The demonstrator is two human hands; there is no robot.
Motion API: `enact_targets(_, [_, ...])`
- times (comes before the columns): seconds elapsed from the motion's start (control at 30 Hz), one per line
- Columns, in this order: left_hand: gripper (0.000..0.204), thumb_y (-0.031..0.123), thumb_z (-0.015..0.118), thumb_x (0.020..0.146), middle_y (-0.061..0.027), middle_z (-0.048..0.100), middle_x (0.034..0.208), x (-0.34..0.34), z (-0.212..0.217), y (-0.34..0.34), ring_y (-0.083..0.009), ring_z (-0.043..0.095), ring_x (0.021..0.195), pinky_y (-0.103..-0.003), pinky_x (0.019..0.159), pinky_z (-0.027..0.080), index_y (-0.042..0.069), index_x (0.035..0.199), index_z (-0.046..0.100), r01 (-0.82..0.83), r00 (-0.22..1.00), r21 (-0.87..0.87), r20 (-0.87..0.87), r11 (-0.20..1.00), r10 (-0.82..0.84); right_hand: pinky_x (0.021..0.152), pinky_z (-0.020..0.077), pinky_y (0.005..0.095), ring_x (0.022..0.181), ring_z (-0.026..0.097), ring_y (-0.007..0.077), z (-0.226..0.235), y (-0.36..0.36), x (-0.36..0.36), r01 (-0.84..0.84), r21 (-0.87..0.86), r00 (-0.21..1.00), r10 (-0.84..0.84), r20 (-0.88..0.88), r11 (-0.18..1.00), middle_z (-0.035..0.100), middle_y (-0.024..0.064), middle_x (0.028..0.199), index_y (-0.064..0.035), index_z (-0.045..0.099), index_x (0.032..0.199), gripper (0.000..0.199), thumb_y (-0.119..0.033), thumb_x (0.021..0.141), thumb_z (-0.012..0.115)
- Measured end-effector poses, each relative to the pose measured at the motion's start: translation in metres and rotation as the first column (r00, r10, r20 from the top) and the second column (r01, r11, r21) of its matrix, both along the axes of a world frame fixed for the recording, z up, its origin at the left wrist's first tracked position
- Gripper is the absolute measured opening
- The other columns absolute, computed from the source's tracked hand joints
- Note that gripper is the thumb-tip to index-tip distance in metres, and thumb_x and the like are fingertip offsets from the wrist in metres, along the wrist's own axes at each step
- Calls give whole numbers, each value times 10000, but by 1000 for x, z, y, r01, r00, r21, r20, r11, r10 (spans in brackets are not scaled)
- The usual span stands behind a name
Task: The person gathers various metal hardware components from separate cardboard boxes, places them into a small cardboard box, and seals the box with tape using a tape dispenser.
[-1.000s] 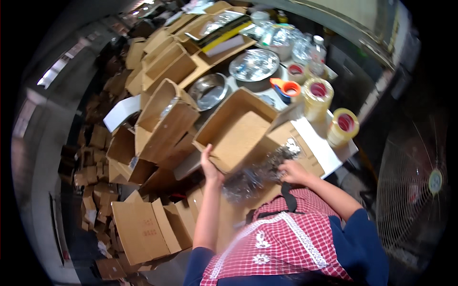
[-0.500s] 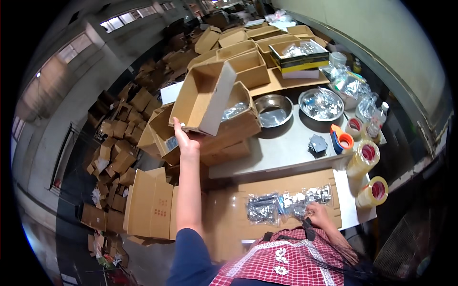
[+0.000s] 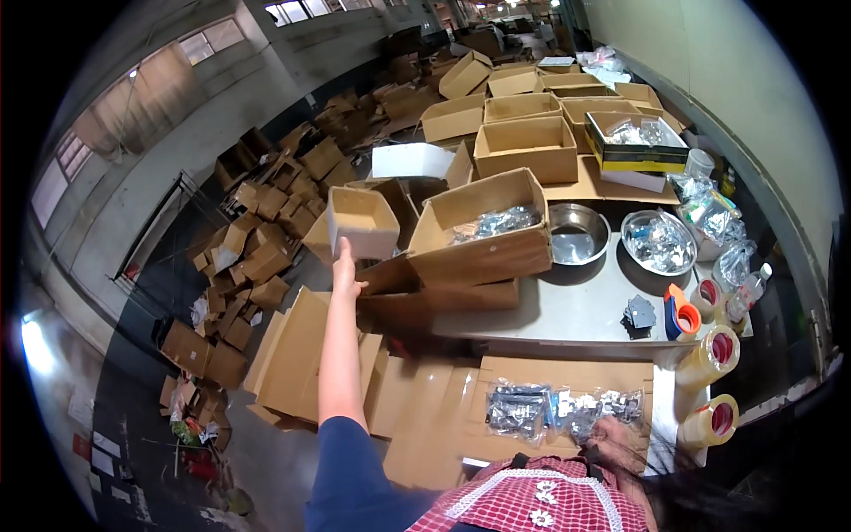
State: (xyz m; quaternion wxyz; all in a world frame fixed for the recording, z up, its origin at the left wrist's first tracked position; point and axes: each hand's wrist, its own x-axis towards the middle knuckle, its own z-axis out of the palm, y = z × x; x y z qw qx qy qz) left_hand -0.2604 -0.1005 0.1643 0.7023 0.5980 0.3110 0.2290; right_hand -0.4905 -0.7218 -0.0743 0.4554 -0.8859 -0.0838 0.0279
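Note:
My left arm stretches far out to the left of the table. My left hand (image 3: pixel 344 268) has its fingers straight, with the fingertips at the lower left edge of a small open cardboard box (image 3: pixel 363 222). That box hangs tilted over a heap of other boxes, its opening toward me. My right hand (image 3: pixel 612 432) stays close to my body. It rests on clear bags of metal parts (image 3: pixel 554 410) lying on a flat cardboard sheet (image 3: pixel 443 390). My hair partly hides its fingers.
A large carton with bagged parts (image 3: pixel 483 235) stands at the table's left end. Two steel bowls (image 3: pixel 578 235) (image 3: pixel 658 241), tape rolls (image 3: pixel 709 355) and a tape dispenser (image 3: pixel 681 312) are on the grey table (image 3: pixel 576 306). Open cartons fill the far table. Flattened boxes cover the floor at left (image 3: pixel 239 266).
My left arm has reached further out and the box has slid from my palm to my fingertips. The view tilted down. My right hand stays on the bags.

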Motion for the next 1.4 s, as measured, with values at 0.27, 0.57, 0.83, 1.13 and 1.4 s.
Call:
enact_targets(0.27, [216, 114, 605, 985, -102, 738, 1015, -32, -33, -75, -153, 696, 906, -253, 770, 541, -40, 1094, 710, 359, 899, 510, 36, 782, -436, 719, 478, 486, 854, 595, 402, -33, 1, 13, -43, -10, 988, 44, 151, 999, 583, 185, 851, -31, 622, 853, 284, -244, 704, 736])
enact_targets(0.57, [205, 73, 636, 924, -124, 724, 1013, -151, -161, -254, -242, 685, 998, -339, 940, 517, -6, 1098, 708, 719, 580, 631, -314, 291, -752, 720, 514, 415, 829, 617, 320, 7, 17, 27, -193, 24, 949, 181, 257, 981, 586, 97, 858, -53, 634, 819, 212, -167, 660, 717])
enact_targets(0.83, [917, 200, 753, 745, -298, 294, 1537, -187, -211, -332, -491, 223, 1468, -582, 1172, 241, 37, 1529, 307, 656, 422, 702, -645, -276, -637, 733, 546, 429, 986, 608, 305, 22, 49, 55, -313, -210, 886, 364, 286, 926, 623, 66, 1046, -139, 680, 943, 264, -135, 680, 672])
enact_targets(1.13, [864, 195, 770, 781, -290, 328, 1504, -212, -226, -345, -481, 270, 1433, -562, 1156, 272, -16, 1495, 333, 616, 535, 779, -521, -115, -665, 976, 483, 428, 1203, 544, 374, 12, 9, 35, -53, 160, 981, 22, 191, 986, 579, 148, 1221, -81, 632, 1179, 551, -20, 631, 618])
enact_targets(1.4, [579, 117, 791, 762, -226, 482, 1341, -219, -233, -365, -443, 425, 1318, -503, 1111, 370, -37, 1256, 531, 491, 636, 870, -330, 36, -698, 632, 493, 223, 929, 630, 160, 2, -21, 18, 357, 692, 925, -138, -353, 628, 579, 101, 1221, -19, 575, 1261, 648, 104, 631, 481])
